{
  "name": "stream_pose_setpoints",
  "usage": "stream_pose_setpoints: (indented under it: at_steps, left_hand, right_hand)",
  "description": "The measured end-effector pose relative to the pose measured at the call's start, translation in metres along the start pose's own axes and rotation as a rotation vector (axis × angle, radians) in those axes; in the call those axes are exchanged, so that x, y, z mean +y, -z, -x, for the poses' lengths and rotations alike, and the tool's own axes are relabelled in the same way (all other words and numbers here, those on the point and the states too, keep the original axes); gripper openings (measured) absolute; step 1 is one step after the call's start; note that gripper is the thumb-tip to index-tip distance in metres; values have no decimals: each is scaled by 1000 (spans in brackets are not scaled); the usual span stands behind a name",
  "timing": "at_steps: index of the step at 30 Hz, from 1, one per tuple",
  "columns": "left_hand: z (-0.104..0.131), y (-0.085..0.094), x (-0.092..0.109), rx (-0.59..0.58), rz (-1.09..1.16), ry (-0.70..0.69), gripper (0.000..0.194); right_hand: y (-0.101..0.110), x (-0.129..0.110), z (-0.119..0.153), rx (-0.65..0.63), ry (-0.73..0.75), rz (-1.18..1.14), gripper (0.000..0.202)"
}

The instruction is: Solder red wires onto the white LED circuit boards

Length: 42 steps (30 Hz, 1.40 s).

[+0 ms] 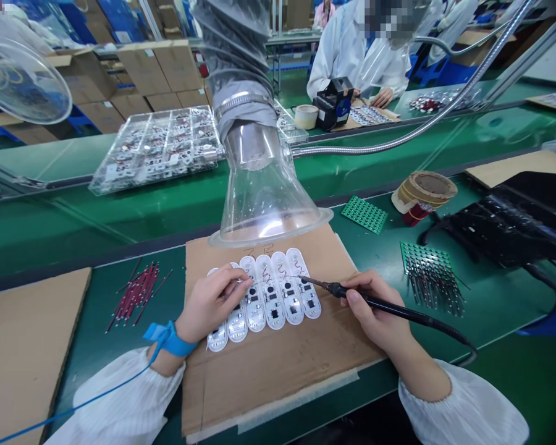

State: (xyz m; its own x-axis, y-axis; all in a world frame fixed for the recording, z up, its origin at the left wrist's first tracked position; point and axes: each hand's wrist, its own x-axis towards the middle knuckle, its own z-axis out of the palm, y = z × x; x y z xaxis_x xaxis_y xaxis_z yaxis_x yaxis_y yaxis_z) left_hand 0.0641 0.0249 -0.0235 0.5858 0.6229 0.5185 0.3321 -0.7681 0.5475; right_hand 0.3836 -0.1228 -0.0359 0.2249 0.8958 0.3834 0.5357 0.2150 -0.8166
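Observation:
My right hand (pixel 375 309) grips a black soldering iron (pixel 389 304) like a pen. Its tip points left, at the upper part of the rightmost of several white oblong circuit boards (pixel 273 296) lying side by side on a cardboard sheet (pixel 278 383). My left hand (pixel 217 296) rests over the boards at the left end of the row, covering parts of them. Its thumb and forefinger are pinched together; what is between them is too small to make out. A blue wrist strap (pixel 171 339) with a cord is around my left wrist.
A clear fume hood (pixel 269 191) hangs low over the boards. Red wires (pixel 141 293) lie left; dark wires (pixel 433 284) on a green perforated board, another green board (pixel 364 214), a tape roll (pixel 426 188) and a black device (pixel 514 216) stand right. A co-worker (pixel 352 55) sits opposite.

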Motion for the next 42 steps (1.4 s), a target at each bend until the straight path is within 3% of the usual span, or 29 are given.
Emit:
stream_pose_setpoints:
  at_steps: [7, 14, 19, 27, 36, 42]
  left_hand:
    - [-2, 1, 3, -34, 0, -4, 10]
    - [0, 1, 1, 142, 4, 54, 11]
    - [1, 2, -1, 170, 11, 110, 11]
    - [-2, 3, 2, 104, 33, 48, 13]
    - [-2, 2, 2, 106, 7, 32, 13]
    - [-2, 2, 1, 68, 19, 24, 11]
  right_hand:
    - [2, 3, 2, 23, -8, -42, 19]
    - [-16, -18, -4, 224, -44, -277, 23]
    - [-21, -11, 0, 127, -51, -191, 25]
    - [-18, -10, -1, 23, -64, -28, 34]
    - [-18, -14, -2, 5, -2, -1, 23]
    - [-17, -11, -1, 6, -25, -5, 28]
